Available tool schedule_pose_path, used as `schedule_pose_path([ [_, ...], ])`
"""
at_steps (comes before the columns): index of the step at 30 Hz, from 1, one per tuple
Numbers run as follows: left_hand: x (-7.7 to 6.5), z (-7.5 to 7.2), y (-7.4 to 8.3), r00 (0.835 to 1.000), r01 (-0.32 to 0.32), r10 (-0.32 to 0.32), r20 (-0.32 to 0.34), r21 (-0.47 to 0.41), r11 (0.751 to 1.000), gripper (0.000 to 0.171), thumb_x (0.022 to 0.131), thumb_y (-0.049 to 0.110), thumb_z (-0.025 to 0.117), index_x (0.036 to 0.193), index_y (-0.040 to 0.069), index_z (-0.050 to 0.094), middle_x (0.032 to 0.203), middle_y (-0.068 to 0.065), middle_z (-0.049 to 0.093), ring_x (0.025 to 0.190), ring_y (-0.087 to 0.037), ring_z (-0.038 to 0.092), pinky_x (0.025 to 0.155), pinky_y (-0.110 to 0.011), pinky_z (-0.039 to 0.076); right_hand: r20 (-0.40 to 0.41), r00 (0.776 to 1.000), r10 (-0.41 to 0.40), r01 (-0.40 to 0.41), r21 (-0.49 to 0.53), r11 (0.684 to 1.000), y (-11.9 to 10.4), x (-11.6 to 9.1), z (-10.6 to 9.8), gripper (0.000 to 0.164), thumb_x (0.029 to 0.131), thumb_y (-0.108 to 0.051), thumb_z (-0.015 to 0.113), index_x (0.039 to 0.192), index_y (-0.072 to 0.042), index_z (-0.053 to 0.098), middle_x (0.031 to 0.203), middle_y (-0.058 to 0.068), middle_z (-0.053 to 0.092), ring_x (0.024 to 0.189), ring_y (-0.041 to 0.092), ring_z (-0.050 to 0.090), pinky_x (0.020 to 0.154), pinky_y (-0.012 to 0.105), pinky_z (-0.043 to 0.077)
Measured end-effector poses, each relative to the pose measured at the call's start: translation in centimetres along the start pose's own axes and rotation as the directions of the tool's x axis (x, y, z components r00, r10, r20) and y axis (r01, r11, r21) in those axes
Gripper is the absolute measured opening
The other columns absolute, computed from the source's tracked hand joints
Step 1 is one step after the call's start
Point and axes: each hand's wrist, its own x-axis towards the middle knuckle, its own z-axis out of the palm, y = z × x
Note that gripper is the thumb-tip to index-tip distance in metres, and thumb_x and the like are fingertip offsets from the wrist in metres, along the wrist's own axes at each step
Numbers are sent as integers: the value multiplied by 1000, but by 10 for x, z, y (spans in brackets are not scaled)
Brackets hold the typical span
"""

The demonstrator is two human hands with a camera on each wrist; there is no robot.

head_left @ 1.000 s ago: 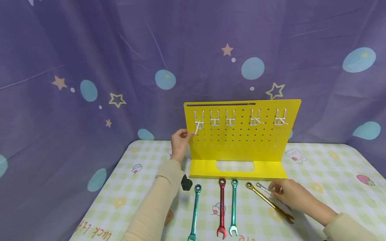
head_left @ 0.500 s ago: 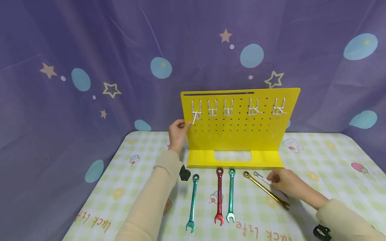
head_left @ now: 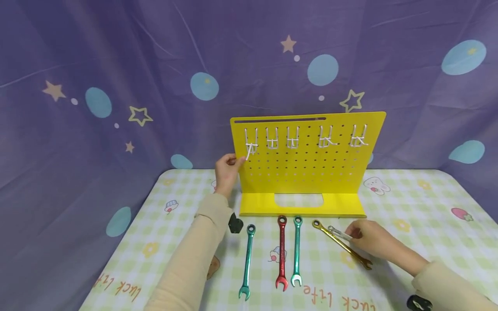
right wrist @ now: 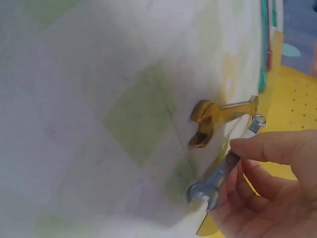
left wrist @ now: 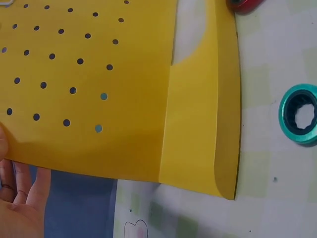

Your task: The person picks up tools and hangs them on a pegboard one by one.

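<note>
My left hand (head_left: 226, 172) grips the left edge of a yellow pegboard (head_left: 303, 183), thumb in front and fingers behind the panel, as the left wrist view shows. In my right hand (head_left: 371, 238) a small silver combination wrench (right wrist: 221, 173) is pinched between thumb and fingers. Its ring end points toward the board, and its open end shows below the fingers in the right wrist view. Just left of that hand, a gold combination wrench (head_left: 342, 245) lies slantwise on the cloth; the silver wrench overlaps its upper part in the head view.
White double hooks (head_left: 292, 139) line the board's upper rows. Before its base lie a red wrench (head_left: 282, 255), a green wrench (head_left: 297, 252) and a teal wrench (head_left: 247, 261). A checked cloth (head_left: 412, 250) covers the table; a purple star-patterned curtain (head_left: 249, 52) hangs behind.
My right hand has taken hold of the silver wrench and shifted it slightly left, toward the gold one. My left hand keeps its grip on the board. The head view has tilted down.
</note>
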Motion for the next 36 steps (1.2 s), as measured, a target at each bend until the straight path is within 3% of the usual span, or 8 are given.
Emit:
schedule_pose_path([
  [8, -2, 1, -1, 999, -25, 26, -25, 5, 1000, 32, 90, 15, 74, 112, -7, 68, 103, -19, 65, 96, -30, 61, 82, -34, 53, -40, 998, -44, 46, 73, 996, -3, -8, -16, 9, 87, 1, 67, 95, -2, 70, 80, 0, 63, 74, 16, 56, 58, 27, 47],
  [17, -3, 1, 1, 999, -25, 25, -27, 3, 1000, 33, 91, 17, 73, 114, -5, 67, 104, -20, 64, 97, -30, 60, 83, -37, 53, -203, 978, -37, 76, 188, 979, -12, -3, -35, 14, 91, -8, 71, 103, 0, 68, 89, 4, 68, 79, 13, 62, 62, 26, 53],
  [26, -2, 3, -1, 998, -47, 47, -35, 13, 999, 30, 90, 15, 74, 111, -6, 68, 101, -20, 64, 95, -31, 60, 81, -37, 53, -295, 953, 67, 7, 244, 970, -21, -3, -53, 33, 96, -25, 68, 116, 1, 65, 105, 12, 70, 84, 3, 63, 67, 25, 53],
  [29, -1, 3, -2, 997, -64, 65, -43, 15, 998, 28, 90, 14, 75, 108, -6, 68, 99, -19, 64, 94, -31, 60, 79, -36, 53, -304, 948, 95, -4, 286, 958, -24, -4, -62, 38, 97, -29, 66, 120, 1, 63, 106, 8, 69, 82, 4, 64, 69, 25, 54],
  [36, 0, 3, -4, 996, -72, 72, -46, 12, 997, 25, 90, 15, 75, 104, -5, 69, 96, -18, 64, 91, -29, 59, 78, -35, 52, -345, 932, 107, 27, 362, 932, -28, -2, -83, 44, 96, -29, 67, 124, 4, 58, 92, -20, 65, 80, -1, 63, 69, 19, 54],
])
